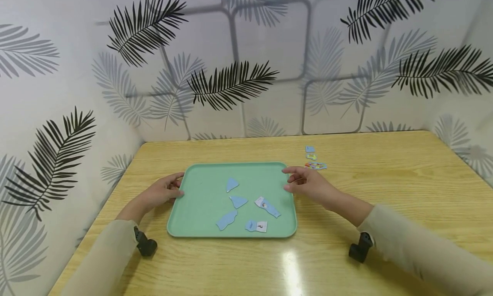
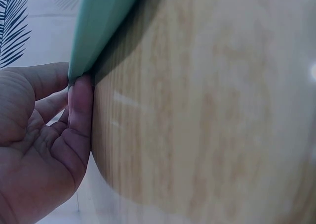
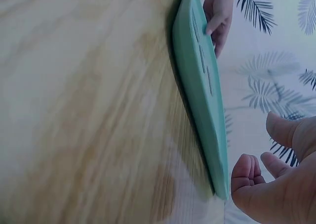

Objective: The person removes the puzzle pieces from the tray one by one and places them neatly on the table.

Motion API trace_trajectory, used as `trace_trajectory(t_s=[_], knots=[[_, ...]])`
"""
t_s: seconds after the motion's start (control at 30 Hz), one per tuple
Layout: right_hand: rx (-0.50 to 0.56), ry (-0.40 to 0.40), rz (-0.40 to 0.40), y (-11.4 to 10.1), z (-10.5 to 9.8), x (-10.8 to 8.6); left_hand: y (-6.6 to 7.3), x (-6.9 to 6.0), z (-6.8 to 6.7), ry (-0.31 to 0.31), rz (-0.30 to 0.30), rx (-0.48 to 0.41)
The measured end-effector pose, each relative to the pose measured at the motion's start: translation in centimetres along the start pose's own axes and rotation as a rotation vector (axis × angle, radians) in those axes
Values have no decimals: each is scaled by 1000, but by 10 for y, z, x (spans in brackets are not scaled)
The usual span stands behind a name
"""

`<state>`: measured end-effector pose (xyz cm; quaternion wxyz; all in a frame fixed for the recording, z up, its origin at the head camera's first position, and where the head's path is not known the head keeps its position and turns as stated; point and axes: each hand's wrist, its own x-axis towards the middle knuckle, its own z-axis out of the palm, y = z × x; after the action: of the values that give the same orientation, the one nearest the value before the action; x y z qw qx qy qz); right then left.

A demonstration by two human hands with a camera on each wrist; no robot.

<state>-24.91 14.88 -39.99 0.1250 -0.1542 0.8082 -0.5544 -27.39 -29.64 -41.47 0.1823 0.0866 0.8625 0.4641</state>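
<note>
A green tray bearing five flat pieces occupies the frame's centre; the left grip pinches its left rim. The right grip, fingers parted, holds nothing beside the right rim. The desk extends widest at frame right.

Left sleeve: long, plain, pale beige fabric sleeve, extending to the wrist. Right sleeve: matching long, pale beige fabric sleeve, lightly creased along the forearm. Left wrist unit: compact, black, block-shaped housing with a narrower black section beside the cuff. Right wrist unit: black, block-shaped housing of similar form, fitted at the cuff; any markings are too small to tell. Left hand and right hand: bare
</note>
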Motion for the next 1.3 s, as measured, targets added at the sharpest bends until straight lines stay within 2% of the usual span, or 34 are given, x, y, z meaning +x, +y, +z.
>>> trace_trajectory(t_s=[0.37, 0.57, 0.77, 0.93, 1.1, 1.3], knots=[[-21, -50, -29, -10, 24, -6, 0, 0, 0, -4, 6, -10], [-98, -89, -77, -11, 35, -7, 0, -1, 0, -7, 9, -1], [-180, -100, -64, -11, 43, -6, 1, -1, 0, -6, 4, -1], [-258, -92, -45, -11, 48, -4, 0, -1, 0, -9, 2, -1], [-357, -83, -62, -8, 52, -2, 0, -1, 0, -12, 3, -6], [-394, -75, -74, -7, 56, -1, -1, 0, -1, -13, 1, -8]])
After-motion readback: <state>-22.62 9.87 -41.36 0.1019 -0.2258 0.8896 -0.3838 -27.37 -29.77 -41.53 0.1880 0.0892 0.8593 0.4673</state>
